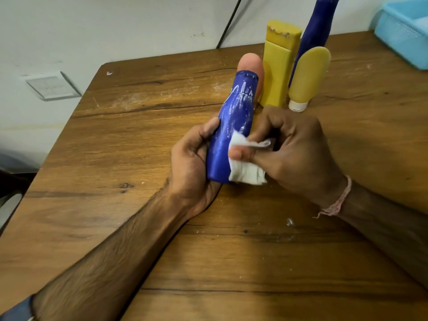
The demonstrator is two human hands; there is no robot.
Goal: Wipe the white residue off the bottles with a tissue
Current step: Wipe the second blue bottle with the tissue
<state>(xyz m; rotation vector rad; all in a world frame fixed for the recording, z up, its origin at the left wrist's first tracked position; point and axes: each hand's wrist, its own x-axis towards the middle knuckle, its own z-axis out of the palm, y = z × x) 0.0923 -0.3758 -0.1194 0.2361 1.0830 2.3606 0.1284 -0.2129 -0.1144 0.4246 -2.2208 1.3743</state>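
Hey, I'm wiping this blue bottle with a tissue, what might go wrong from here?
The tissue is small and crumpled in the right hand, so it may smear the white streaks on the blue bottle rather than lift them. The left hand covers part of the bottle's side, so residue there could be missed. The standing bottles behind, like the yellow tube, sit close and could get knocked over.

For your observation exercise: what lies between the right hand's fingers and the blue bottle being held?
In the head view, a white tissue lies between the right hand and the blue bottle, which the left hand grips.
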